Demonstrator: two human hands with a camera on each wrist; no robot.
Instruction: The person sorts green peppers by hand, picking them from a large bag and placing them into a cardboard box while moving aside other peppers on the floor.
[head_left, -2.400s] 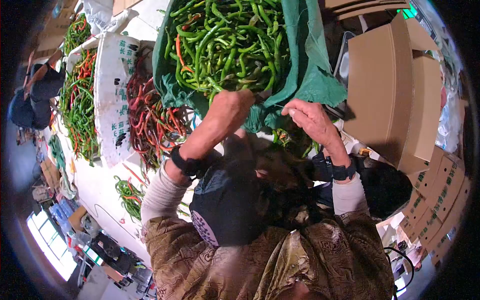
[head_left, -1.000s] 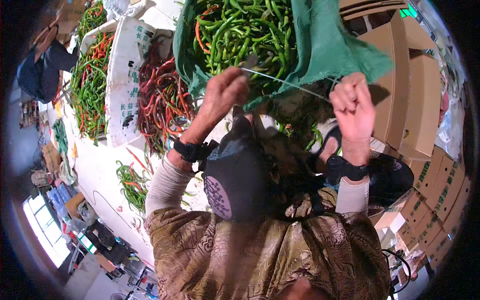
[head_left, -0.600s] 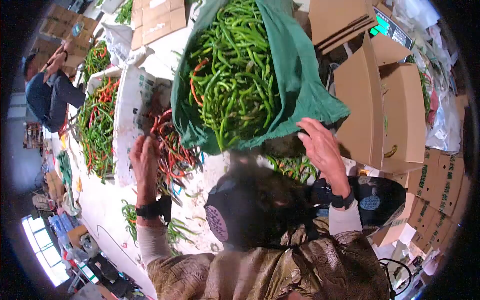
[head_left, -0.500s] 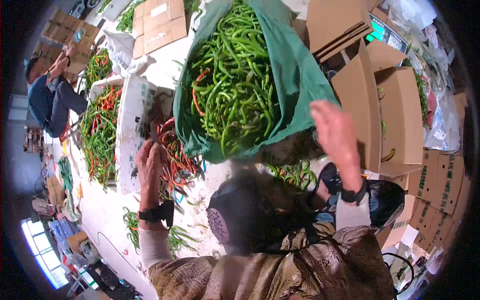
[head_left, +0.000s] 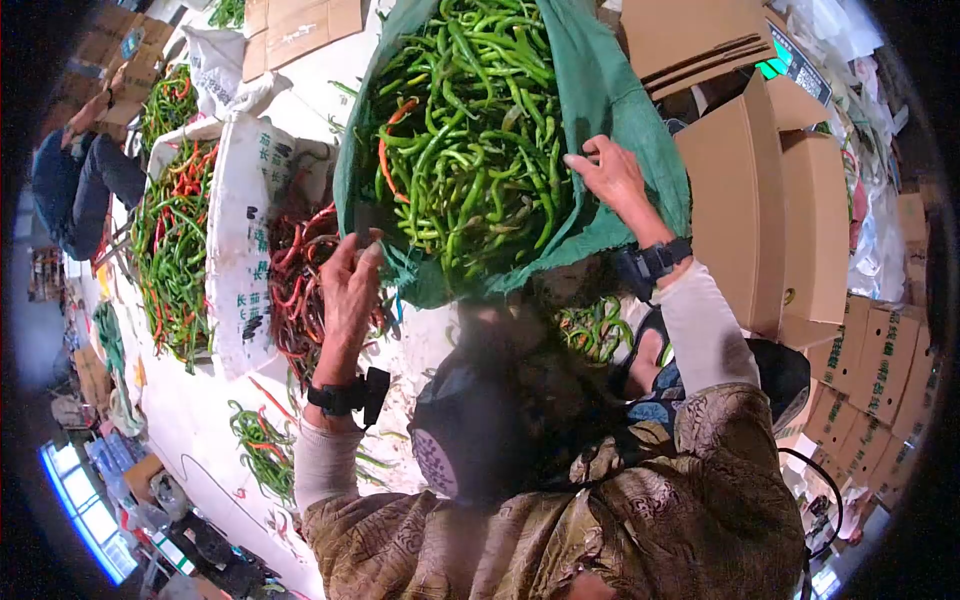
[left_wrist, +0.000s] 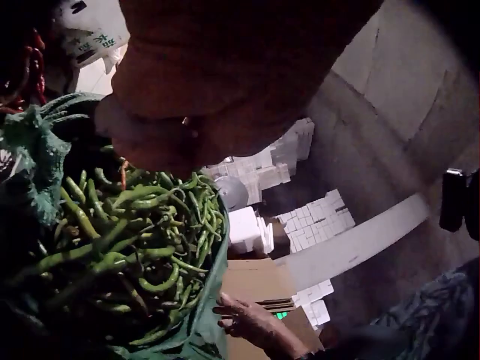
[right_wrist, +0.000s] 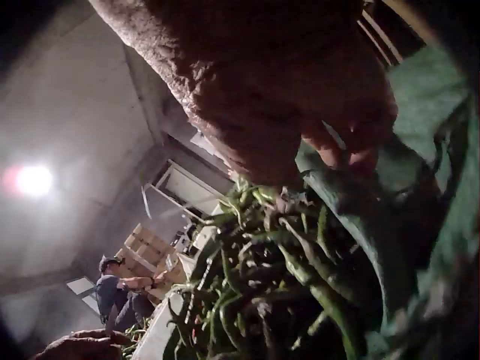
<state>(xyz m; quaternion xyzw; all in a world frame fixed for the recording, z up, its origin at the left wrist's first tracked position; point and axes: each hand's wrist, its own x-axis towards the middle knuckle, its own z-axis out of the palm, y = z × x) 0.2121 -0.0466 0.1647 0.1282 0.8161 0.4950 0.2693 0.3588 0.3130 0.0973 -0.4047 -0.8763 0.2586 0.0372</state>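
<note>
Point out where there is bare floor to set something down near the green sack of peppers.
Bare white floor lies left of the left hand, between the white sack of red peppers and the loose green peppers. Crowded: the green cloth sack of green peppers, gripped by the right hand, abuts the brown cardboard boxes.

White woven sack [head_left: 238,250] beside the red peppers: green Chinese print down its side, "长" readable, the rest too small. Stacked brown cardboard boxes [head_left: 880,365] at far right: green printed characters, illegible. Green-lit scale display [head_left: 772,68] up top: digits unreadable.
</note>
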